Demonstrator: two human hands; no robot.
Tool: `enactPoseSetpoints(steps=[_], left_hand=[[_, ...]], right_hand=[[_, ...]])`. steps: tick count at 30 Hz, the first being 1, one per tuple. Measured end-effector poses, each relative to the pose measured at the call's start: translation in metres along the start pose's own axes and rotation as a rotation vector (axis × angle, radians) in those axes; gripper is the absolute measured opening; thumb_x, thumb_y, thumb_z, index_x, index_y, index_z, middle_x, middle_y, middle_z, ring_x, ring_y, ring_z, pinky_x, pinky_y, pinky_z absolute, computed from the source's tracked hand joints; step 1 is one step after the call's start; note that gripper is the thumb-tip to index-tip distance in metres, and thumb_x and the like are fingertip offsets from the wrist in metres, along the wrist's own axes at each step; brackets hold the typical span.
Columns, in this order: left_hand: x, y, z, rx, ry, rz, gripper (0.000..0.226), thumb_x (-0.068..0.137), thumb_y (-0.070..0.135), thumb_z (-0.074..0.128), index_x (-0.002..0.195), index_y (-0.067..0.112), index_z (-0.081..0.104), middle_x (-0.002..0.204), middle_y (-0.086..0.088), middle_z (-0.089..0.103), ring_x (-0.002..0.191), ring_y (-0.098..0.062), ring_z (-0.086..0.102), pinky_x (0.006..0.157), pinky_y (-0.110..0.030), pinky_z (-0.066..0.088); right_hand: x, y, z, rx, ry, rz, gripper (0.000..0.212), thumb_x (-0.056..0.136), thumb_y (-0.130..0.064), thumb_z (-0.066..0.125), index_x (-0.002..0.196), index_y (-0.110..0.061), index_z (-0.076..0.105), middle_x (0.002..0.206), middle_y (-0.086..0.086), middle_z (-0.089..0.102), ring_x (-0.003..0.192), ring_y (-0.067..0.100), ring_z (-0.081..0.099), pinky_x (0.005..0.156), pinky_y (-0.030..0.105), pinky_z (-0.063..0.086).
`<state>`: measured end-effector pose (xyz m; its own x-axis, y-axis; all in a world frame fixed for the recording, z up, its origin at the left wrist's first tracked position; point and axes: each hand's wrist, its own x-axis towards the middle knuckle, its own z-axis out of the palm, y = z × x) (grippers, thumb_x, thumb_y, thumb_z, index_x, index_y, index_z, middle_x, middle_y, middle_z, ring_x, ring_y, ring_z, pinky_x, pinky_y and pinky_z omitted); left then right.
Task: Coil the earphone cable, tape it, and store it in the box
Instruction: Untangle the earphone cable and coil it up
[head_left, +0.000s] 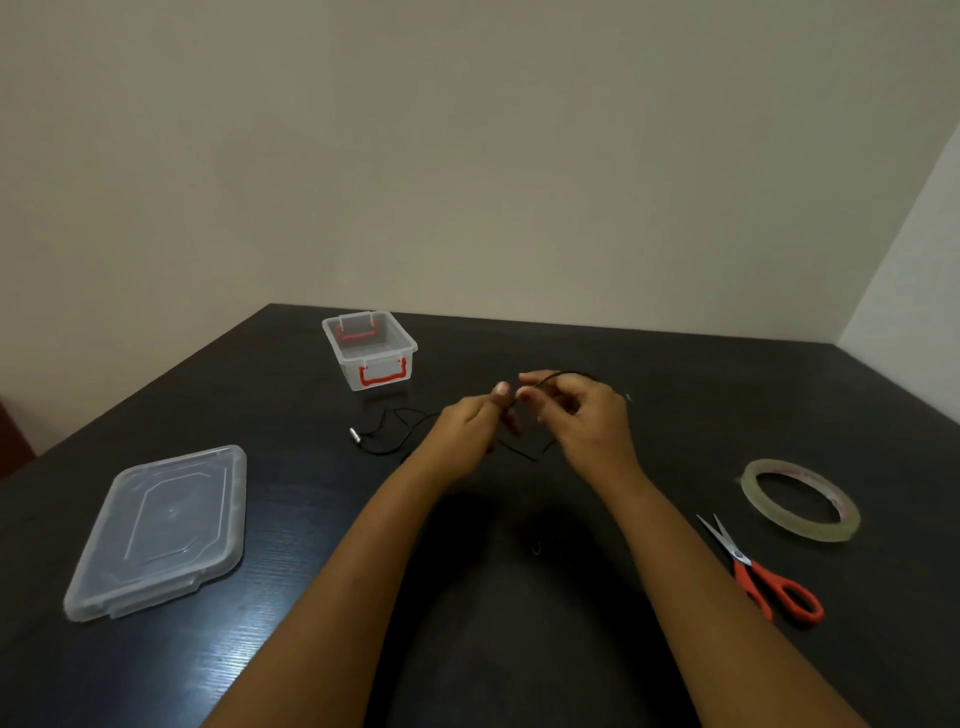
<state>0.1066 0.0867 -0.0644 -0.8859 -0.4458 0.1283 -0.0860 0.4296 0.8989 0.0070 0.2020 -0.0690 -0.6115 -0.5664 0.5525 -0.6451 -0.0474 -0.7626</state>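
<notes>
A thin black earphone cable (395, 431) lies partly on the dark table, its silver plug end (355, 432) to the left. My left hand (470, 421) pinches the cable between thumb and fingers. My right hand (582, 410) holds a loop of the same cable just to the right, fingertips almost touching the left hand. Both hands hover above the table's middle. The clear plastic box (370, 351) with red latches stands open at the back left. A roll of clear tape (800, 500) lies flat at the right.
The box's clear lid (161, 530) lies flat at the front left. Red-handled scissors (763, 577) lie at the right, in front of the tape. The dark table (493, 597) ends at a beige wall behind.
</notes>
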Motion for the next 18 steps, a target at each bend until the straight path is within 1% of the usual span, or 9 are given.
enactPoseSetpoints(steps=[3, 5, 7, 9, 10, 12, 13, 16, 18], left_hand=[[-0.003, 0.002, -0.007, -0.304, -0.170, -0.050, 0.044, 0.099, 0.044, 0.029, 0.082, 0.014, 0.057, 0.051, 0.006, 0.035, 0.042, -0.008, 0.027, 0.043, -0.022, 0.020], [-0.006, 0.007, -0.010, -0.508, -0.260, -0.033, 0.037, 0.100, 0.036, 0.032, 0.086, 0.014, 0.058, 0.052, 0.005, 0.031, 0.043, -0.008, 0.023, 0.043, -0.024, 0.016], [-0.008, 0.011, -0.010, -0.678, -0.279, 0.010, 0.036, 0.099, 0.033, 0.032, 0.094, 0.015, 0.062, 0.054, 0.004, 0.029, 0.044, -0.009, 0.021, 0.042, -0.024, 0.014], [-0.009, 0.013, -0.011, -0.771, -0.276, 0.039, 0.036, 0.099, 0.032, 0.033, 0.106, 0.017, 0.065, 0.053, 0.003, 0.030, 0.044, -0.008, 0.021, 0.042, -0.023, 0.013], [-0.009, 0.013, -0.011, -0.790, -0.285, 0.040, 0.036, 0.099, 0.032, 0.033, 0.110, 0.019, 0.064, 0.053, 0.003, 0.031, 0.044, -0.008, 0.021, 0.043, -0.023, 0.013], [-0.011, 0.014, -0.010, -0.813, -0.322, 0.025, 0.036, 0.099, 0.032, 0.032, 0.114, 0.023, 0.064, 0.052, 0.004, 0.035, 0.043, -0.007, 0.023, 0.043, -0.022, 0.013], [-0.012, 0.015, -0.008, -0.833, -0.340, 0.019, 0.036, 0.099, 0.032, 0.032, 0.114, 0.025, 0.064, 0.052, 0.004, 0.036, 0.043, -0.007, 0.024, 0.043, -0.022, 0.013], [-0.013, 0.016, -0.006, -0.912, -0.352, 0.028, 0.037, 0.096, 0.033, 0.036, 0.123, 0.029, 0.060, 0.054, 0.003, 0.040, 0.043, -0.005, 0.027, 0.042, -0.020, 0.014], [-0.012, 0.015, -0.008, -0.939, -0.338, 0.022, 0.039, 0.096, 0.033, 0.037, 0.132, 0.030, 0.052, 0.056, 0.003, 0.043, 0.043, -0.005, 0.027, 0.040, -0.017, 0.019]], right_hand=[[0.004, 0.011, -0.011, 0.042, 0.084, 0.163, 0.007, 0.088, -0.032, 0.063, 0.087, -0.027, 0.067, 0.077, -0.006, 0.069, 0.067, 0.011, 0.066, 0.065, 0.026, 0.055], [0.002, 0.016, -0.011, -0.024, 0.135, 0.209, 0.013, 0.087, -0.033, 0.064, 0.079, -0.023, 0.064, 0.070, -0.003, 0.066, 0.063, 0.013, 0.062, 0.062, 0.027, 0.052], [0.000, 0.019, -0.006, -0.188, 0.261, 0.163, 0.023, 0.083, -0.032, 0.071, 0.076, -0.016, 0.055, 0.070, -0.002, 0.056, 0.062, 0.011, 0.052, 0.059, 0.023, 0.041], [-0.001, 0.017, 0.000, -0.322, 0.412, 0.024, 0.032, 0.078, -0.031, 0.075, 0.090, -0.014, 0.051, 0.085, 0.000, 0.050, 0.076, 0.013, 0.046, 0.065, 0.021, 0.036], [0.000, 0.015, 0.004, -0.360, 0.422, -0.055, 0.037, 0.079, -0.032, 0.074, 0.102, -0.014, 0.051, 0.096, 0.002, 0.050, 0.088, 0.014, 0.046, 0.072, 0.023, 0.038], [-0.001, 0.014, 0.012, -0.457, 0.305, -0.178, 0.037, 0.088, -0.037, 0.059, 0.117, -0.016, 0.051, 0.115, 0.004, 0.053, 0.108, 0.017, 0.047, 0.090, 0.031, 0.039], [-0.003, 0.015, 0.017, -0.473, 0.226, -0.187, 0.032, 0.092, -0.036, 0.051, 0.118, -0.018, 0.052, 0.117, 0.004, 0.055, 0.109, 0.018, 0.048, 0.094, 0.039, 0.041], [-0.012, 0.013, 0.032, -0.230, 0.010, -0.038, 0.024, 0.090, -0.032, 0.048, 0.112, -0.024, 0.049, 0.105, 0.007, 0.059, 0.096, 0.022, 0.057, 0.082, 0.055, 0.049], [-0.015, 0.010, 0.037, -0.133, 0.023, -0.015, 0.035, 0.082, -0.048, 0.048, 0.113, -0.032, 0.041, 0.108, 0.003, 0.052, 0.097, 0.022, 0.055, 0.079, 0.050, 0.053]])
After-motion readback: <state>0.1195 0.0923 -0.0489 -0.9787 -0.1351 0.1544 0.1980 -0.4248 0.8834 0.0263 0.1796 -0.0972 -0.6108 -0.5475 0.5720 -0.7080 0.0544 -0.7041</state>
